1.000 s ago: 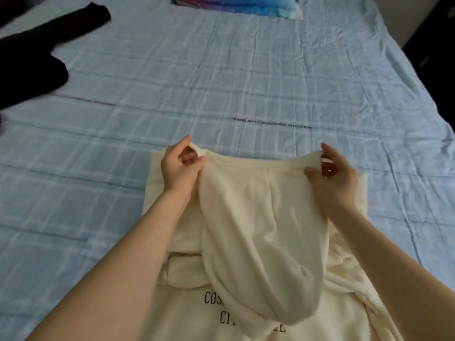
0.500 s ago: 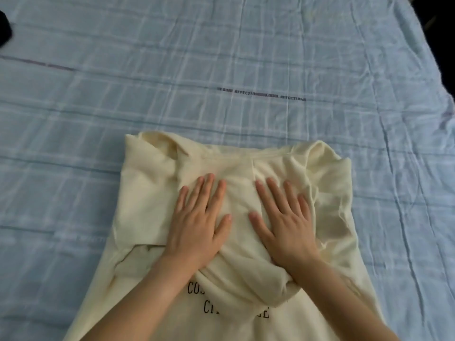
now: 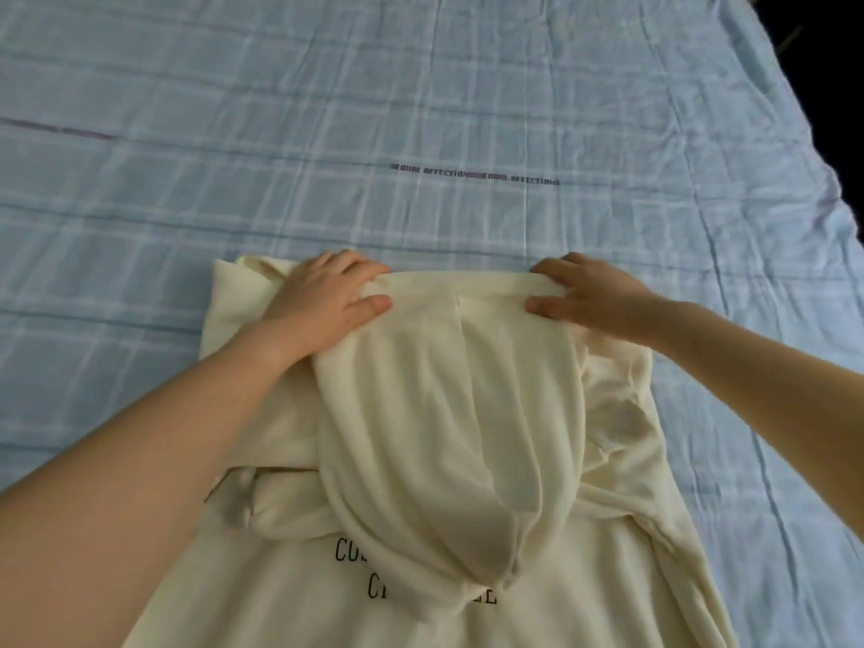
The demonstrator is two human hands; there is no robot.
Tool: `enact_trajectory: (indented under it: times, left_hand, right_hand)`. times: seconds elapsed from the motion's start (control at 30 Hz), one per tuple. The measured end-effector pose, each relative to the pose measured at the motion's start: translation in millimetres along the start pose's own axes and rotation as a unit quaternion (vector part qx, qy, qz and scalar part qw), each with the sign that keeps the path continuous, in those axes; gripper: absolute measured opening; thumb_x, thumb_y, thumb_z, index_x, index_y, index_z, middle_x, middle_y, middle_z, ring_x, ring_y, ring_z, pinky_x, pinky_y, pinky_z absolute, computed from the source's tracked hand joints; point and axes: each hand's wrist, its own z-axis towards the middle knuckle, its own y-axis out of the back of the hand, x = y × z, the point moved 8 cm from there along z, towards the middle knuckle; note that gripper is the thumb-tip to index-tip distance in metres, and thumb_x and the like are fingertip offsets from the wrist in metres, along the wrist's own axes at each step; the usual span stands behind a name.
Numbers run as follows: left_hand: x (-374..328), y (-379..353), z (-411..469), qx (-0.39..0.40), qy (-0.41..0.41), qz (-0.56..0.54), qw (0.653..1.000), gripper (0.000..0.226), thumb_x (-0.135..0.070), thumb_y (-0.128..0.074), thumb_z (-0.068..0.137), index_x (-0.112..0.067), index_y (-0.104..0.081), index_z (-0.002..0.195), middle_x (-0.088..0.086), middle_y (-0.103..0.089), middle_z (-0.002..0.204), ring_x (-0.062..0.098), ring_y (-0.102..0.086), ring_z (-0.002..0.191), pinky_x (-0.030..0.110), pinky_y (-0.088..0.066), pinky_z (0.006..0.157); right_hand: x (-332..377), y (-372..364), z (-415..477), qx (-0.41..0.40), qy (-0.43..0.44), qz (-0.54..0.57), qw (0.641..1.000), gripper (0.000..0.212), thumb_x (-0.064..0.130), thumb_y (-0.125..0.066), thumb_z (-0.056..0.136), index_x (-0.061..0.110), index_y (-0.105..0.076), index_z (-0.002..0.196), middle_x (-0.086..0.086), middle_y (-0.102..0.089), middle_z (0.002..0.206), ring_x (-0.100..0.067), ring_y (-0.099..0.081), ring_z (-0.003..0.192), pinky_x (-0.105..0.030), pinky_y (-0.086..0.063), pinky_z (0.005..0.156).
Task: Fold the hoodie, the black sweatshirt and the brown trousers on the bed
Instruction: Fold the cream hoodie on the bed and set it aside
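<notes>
A cream hoodie (image 3: 451, 413) with black lettering lies on the bed in front of me, its sleeves folded in and its hood laid down over the back. My left hand (image 3: 327, 306) pinches the far folded edge at the hood's left corner, thumb on top, fingers curled over the edge. At the right corner my right hand (image 3: 589, 297) holds the same edge the same way. The black sweatshirt and the brown trousers are out of view.
The light blue checked bedsheet (image 3: 421, 109) stretches far ahead and to both sides, wrinkled, with a printed text line across its middle. The bed's right edge (image 3: 795, 109) drops into a dark gap at the top right.
Half a second ago both palms lay flat on the hood, pressing it down. Now both hands have moved out to the far corners and hold the folded edge.
</notes>
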Motion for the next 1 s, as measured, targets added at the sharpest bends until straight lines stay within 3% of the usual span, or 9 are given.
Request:
enact_trajectory:
  times: [0.1, 0.23, 0.3, 0.43, 0.57, 0.63, 0.73, 0.87, 1.0]
  left_hand:
    - [10.0, 13.2, -8.6, -0.044, 0.063, -0.089, 0.993, 0.048, -0.041, -0.075, 0.082, -0.016, -0.064, 0.122, 0.008, -0.063, 0.116, 0.028, -0.056, 0.11, 0.032, -0.039, 0.091]
    - [14.0, 45.1, -25.6, -0.081, 0.112, -0.166, 0.976, 0.044, -0.032, -0.086, 0.07, -0.014, -0.073, 0.108, 0.0, -0.072, 0.102, 0.013, -0.062, 0.093, 0.022, -0.04, 0.082]
    - [5.2, 60.6, -38.2, -0.078, 0.11, -0.175, 0.975, 0.043, -0.032, -0.089, 0.067, -0.015, -0.075, 0.103, -0.004, -0.071, 0.094, 0.008, -0.063, 0.085, 0.02, -0.041, 0.079]
    - [-23.1, 93.8, -66.5, -0.055, 0.086, -0.213, 0.972, 0.028, -0.03, -0.091, 0.061, -0.032, -0.069, 0.078, -0.02, -0.066, 0.069, -0.017, -0.058, 0.065, 0.0, -0.039, 0.062]
    - [-48.2, 120.2, -105.4, -0.004, 0.105, -0.25, 0.963, 0.04, -0.059, -0.082, 0.043, -0.038, -0.068, 0.073, -0.03, -0.068, 0.069, -0.015, -0.061, 0.067, -0.002, -0.038, 0.057]
    - [-59.1, 124.6, -127.3, 0.017, 0.105, -0.253, 0.962, 0.043, -0.061, -0.079, 0.037, -0.037, -0.069, 0.071, -0.032, -0.067, 0.07, -0.017, -0.061, 0.069, -0.003, -0.038, 0.057]
    - [-69.3, 111.4, -163.4, 0.064, 0.121, -0.254, 0.958, 0.034, -0.052, -0.087, 0.038, -0.039, -0.07, 0.065, -0.032, -0.067, 0.069, -0.018, -0.06, 0.069, -0.003, -0.039, 0.057]
    - [-86.1, 72.5, -215.8, 0.123, 0.073, -0.255, 0.956, 0.029, -0.026, -0.094, 0.055, -0.043, -0.071, 0.055, -0.015, -0.065, 0.054, -0.008, -0.057, 0.052, 0.007, -0.038, 0.049]
    - [-91.3, 43.1, -264.9, 0.122, 0.074, -0.268, 0.953, 0.025, -0.024, -0.094, 0.058, -0.033, -0.07, 0.059, -0.016, -0.062, 0.051, -0.007, -0.052, 0.05, 0.012, -0.038, 0.05]
  right_hand:
    - [-5.0, 5.7, -16.2, -0.061, -0.004, 0.137, 0.989, 0.027, 0.045, -0.072, 0.087, 0.037, -0.064, 0.112, 0.014, -0.069, 0.095, -0.017, -0.064, 0.095, -0.037, -0.05, 0.085]
    - [1.4, 22.2, -41.0, -0.11, 0.011, 0.233, 0.966, 0.023, 0.034, -0.082, 0.08, 0.037, -0.072, 0.1, 0.019, -0.072, 0.086, 0.004, -0.065, 0.086, -0.021, -0.05, 0.082]
    - [4.3, 29.0, -58.0, -0.11, 0.017, 0.269, 0.957, 0.022, 0.033, -0.085, 0.076, 0.039, -0.074, 0.094, 0.022, -0.073, 0.084, 0.008, -0.067, 0.082, -0.011, -0.05, 0.074]
    - [15.0, 47.0, -102.2, -0.117, 0.03, 0.302, 0.946, 0.026, 0.027, -0.09, 0.07, 0.04, -0.074, 0.086, 0.023, -0.074, 0.079, 0.011, -0.067, 0.074, -0.002, -0.045, 0.061]
    - [28.2, 50.9, -153.7, -0.076, 0.029, 0.333, 0.939, 0.024, 0.027, -0.09, 0.069, 0.032, -0.078, 0.089, 0.014, -0.077, 0.084, 0.002, -0.072, 0.079, -0.006, -0.05, 0.065]
    - [36.1, 44.9, -179.5, -0.037, 0.032, 0.336, 0.941, 0.021, 0.032, -0.089, 0.069, 0.033, -0.08, 0.087, 0.009, -0.078, 0.086, -0.002, -0.073, 0.081, -0.009, -0.052, 0.067]
    - [40.4, 23.2, -213.3, 0.013, 0.017, 0.343, 0.939, 0.024, 0.039, -0.088, 0.066, 0.037, -0.079, 0.088, 0.008, -0.078, 0.089, -0.004, -0.073, 0.084, -0.01, -0.052, 0.069]
    - [42.3, -32.6, -254.8, 0.061, -0.011, 0.338, 0.939, 0.025, 0.034, -0.09, 0.068, 0.04, -0.079, 0.09, 0.009, -0.078, 0.088, -0.002, -0.072, 0.082, -0.01, -0.051, 0.069]
    - [47.5, -85.6, -298.0, 0.043, -0.039, 0.342, 0.938, 0.03, 0.042, -0.09, 0.06, 0.044, -0.079, 0.088, 0.007, -0.078, 0.086, -0.003, -0.071, 0.081, -0.012, -0.053, 0.072]
